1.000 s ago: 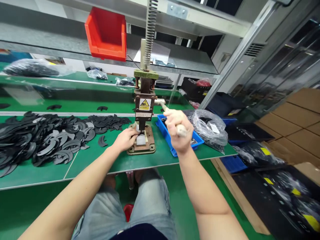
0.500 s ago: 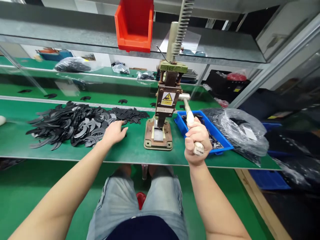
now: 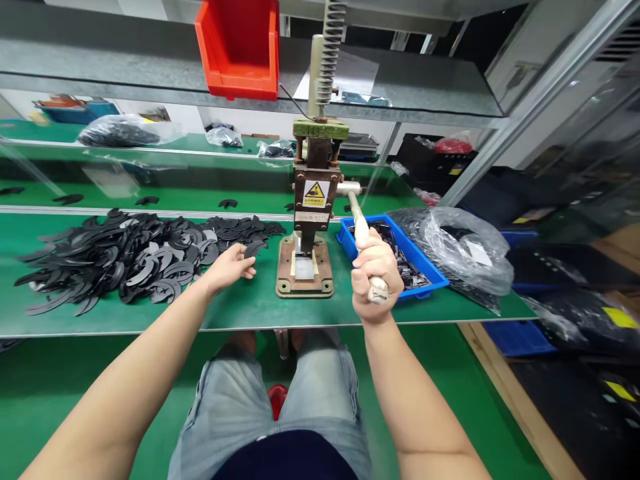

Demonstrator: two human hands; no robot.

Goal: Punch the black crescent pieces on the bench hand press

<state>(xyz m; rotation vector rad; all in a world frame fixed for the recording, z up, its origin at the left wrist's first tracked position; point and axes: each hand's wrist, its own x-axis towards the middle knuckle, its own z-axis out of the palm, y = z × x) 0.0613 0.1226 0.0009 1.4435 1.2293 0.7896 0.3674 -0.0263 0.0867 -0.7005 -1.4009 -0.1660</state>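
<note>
My left hand (image 3: 231,268) pinches a curved black plastic piece (image 3: 255,248) between thumb and fingers, just left of the press base. Behind and left of it lies a pile of similar curved black pieces (image 3: 120,257). My right hand (image 3: 376,272) is wrapped round the pale, tape-covered lever (image 3: 359,217) of a hand press (image 3: 314,193). The press stands upright on the green bench, with a tall spring on top and a warning label on its front. Below its ram, a light-coloured block (image 3: 304,268) sits on the base.
Right of the press, a blue tray (image 3: 434,280) holds small metal-looking parts. Beyond it lies a clear plastic bag (image 3: 463,250) with dark contents. An orange bin (image 3: 243,85) stands on the grey shelf (image 3: 125,60) above. Several black pieces lie along the green strip (image 3: 190,193) behind the bench.
My left hand has come away from the pile's edge with a curved black piece pinched and raised. My right hand stays on the lever. The whole view has shifted slightly.
</note>
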